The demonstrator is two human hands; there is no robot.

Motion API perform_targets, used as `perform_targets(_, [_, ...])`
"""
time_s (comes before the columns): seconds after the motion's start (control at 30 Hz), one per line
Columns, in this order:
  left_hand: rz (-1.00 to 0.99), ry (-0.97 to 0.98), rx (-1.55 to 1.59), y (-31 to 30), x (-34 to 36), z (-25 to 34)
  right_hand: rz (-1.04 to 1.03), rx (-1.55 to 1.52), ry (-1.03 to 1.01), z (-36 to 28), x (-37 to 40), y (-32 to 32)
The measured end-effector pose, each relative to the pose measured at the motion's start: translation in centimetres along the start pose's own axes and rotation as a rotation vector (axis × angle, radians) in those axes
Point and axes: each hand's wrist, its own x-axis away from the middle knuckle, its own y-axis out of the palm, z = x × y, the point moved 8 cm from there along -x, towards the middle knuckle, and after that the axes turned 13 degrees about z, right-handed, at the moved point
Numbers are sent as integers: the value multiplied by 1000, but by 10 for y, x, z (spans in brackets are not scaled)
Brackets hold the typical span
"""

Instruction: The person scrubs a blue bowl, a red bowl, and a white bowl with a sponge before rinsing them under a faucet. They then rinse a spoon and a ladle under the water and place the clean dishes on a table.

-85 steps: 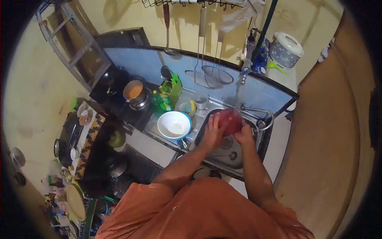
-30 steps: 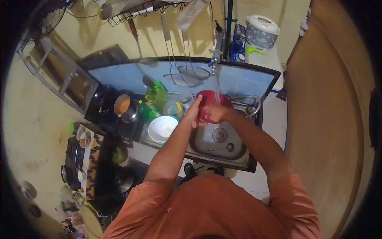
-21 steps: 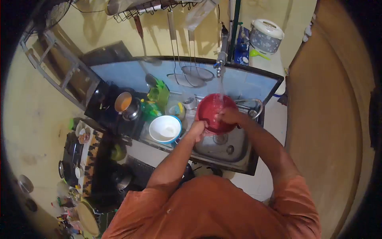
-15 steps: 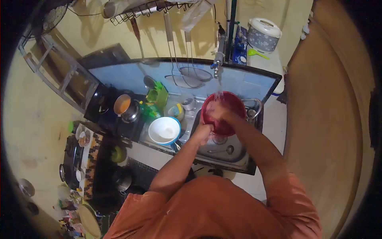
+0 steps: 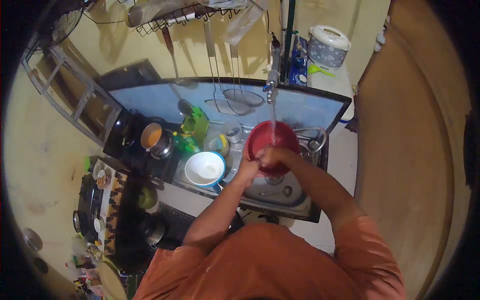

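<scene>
A red plastic basin [image 5: 257, 131] is held over the sink [image 5: 300, 202] under the tap [image 5: 270, 90], and a stream of water runs into it. My left hand [image 5: 247, 169] grips the basin's near-left rim, thumb toward the inside. Inside the basin, close to that same rim, my right hand [image 5: 271, 156] is closed with its fingers curled against the wall. Whatever it may hold is hidden. A ladle-like spoon [image 5: 286, 191] lies on the sink bottom below the basin.
Left of the sink stand a white bowl [image 5: 204, 169] stacked in a blue one, a green caddy [image 5: 200, 125] and a steel cup [image 5: 233, 132]. A pan of orange food [image 5: 151, 136] sits farther left. Strainers [image 5: 230, 105] hang behind. A patterned casserole [image 5: 328, 47] stands back right.
My right hand has moved from the basin's middle toward its near-left rim, beside my left hand. The basin sits slightly lower and more to the left in view.
</scene>
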Motion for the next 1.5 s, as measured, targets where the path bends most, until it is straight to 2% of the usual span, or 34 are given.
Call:
perform_targets(0.03, [66,24,-106,-9,0,-1,-112,90,-178,-9,10,9])
perform_targets(0.07, [99,34,-159,-13,0,-3,-115,88,-178,-4,18,8])
perform_targets(0.1, [133,42,-212,-16,3,-3,-77,241,19,3,30,-15])
perform_targets(0.17, [101,8,-40,-9,9,5,-40,394,218,11,41,-31])
perform_targets(0.23, [133,-19,4,-14,-8,-4,181,529,147,0,42,-42])
perform_targets(0.3, [177,-43,-9,-24,-18,-24,101,531,123,11,38,0])
perform_targets(0.37, [137,63,26,-17,-9,-6,26,537,94,22,33,16])
perform_targets(0.4, [125,99,38,-14,-2,4,-32,423,41,24,30,19])
perform_targets(0.47, [187,-82,85,-9,17,1,-88,299,-15,24,26,6])
perform_targets(0.53, [140,-126,41,-4,21,-2,111,92,267,30,34,-48])
perform_targets(0.57, [113,-146,21,-1,20,-5,114,87,271,24,34,-50])
perform_targets(0.7, [52,-114,-61,4,19,-8,153,371,83,-29,-1,-56])
perform_targets(0.77, [86,-289,-22,-1,25,-12,160,443,34,-39,-4,-56])
perform_targets(0.83, [50,-288,-38,-10,16,-20,165,542,-304,-71,1,-43])
perform_targets(0.9, [14,-287,-46,-17,12,-21,175,439,-241,-67,15,-62])
perform_targets(0.97, [-24,-395,-21,-18,16,-22,177,342,-182,-49,26,-75])
perform_targets(1.0, [-23,-397,-15,-23,11,-27,166,350,17,-21,29,-78])
perform_targets(1.07, [-15,-362,-23,-36,-12,-43,154,362,216,-3,41,-91])
perform_targets(1.13, [17,-369,0,-45,-25,-52,-98,293,78,-38,68,-103])
perform_targets(1.17, [35,-373,15,-47,-30,-55,-109,300,77,-44,84,-108])
perform_targets(1.23, [35,-389,27,-47,-36,-61,356,280,-246,-80,118,-148])
perform_targets(1.3, [13,-408,29,-46,-53,-85,333,307,-225,-82,136,-158])
perform_targets(1.33, [-68,-429,-80,-47,-76,-120,326,319,-211,-81,139,-159])
perform_targets(1.37, [-112,-443,-133,-39,-77,-126,319,332,-198,-80,141,-160])
perform_targets(1.4, [-158,-455,-186,-30,-76,-132,318,316,-214,-80,139,-161])
perform_targets(1.47, [-81,-423,-282,-6,-47,-99,314,295,-214,-75,131,-160])
perform_targets(1.5, [-90,-431,-286,-2,-59,-112,269,195,-133,-65,121,-157])
